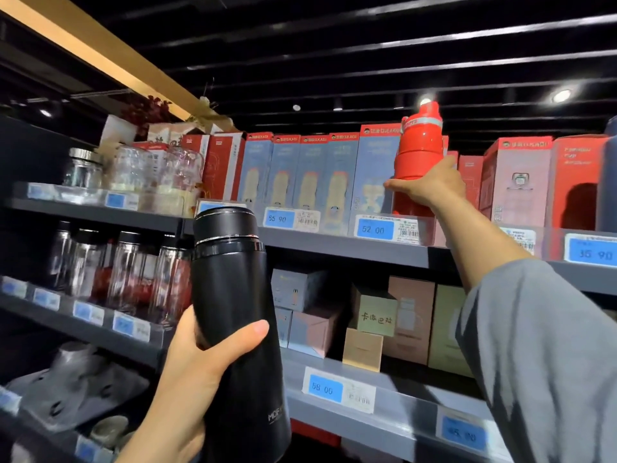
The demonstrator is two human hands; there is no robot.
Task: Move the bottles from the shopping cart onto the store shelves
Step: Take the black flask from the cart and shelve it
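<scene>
My left hand (pixel 197 372) grips a tall black bottle (pixel 233 312) upright in front of the shelves, thumb across its front. High at the right, my right hand (pixel 430 185) holds a red bottle (pixel 417 145) round its lower body. The red bottle stands upright at the top shelf (pixel 334 243), in front of blue and red boxes. Its base is hidden behind the price strip and my hand. The shopping cart is out of view.
Boxed bottles (pixel 310 182) line the top shelf, with glass jars (pixel 83 168) at its left. Clear bottles (pixel 127 272) fill the middle shelf at left; pastel boxes (pixel 374 312) sit at right. Blue price tags (pixel 374 228) run along the shelf edges.
</scene>
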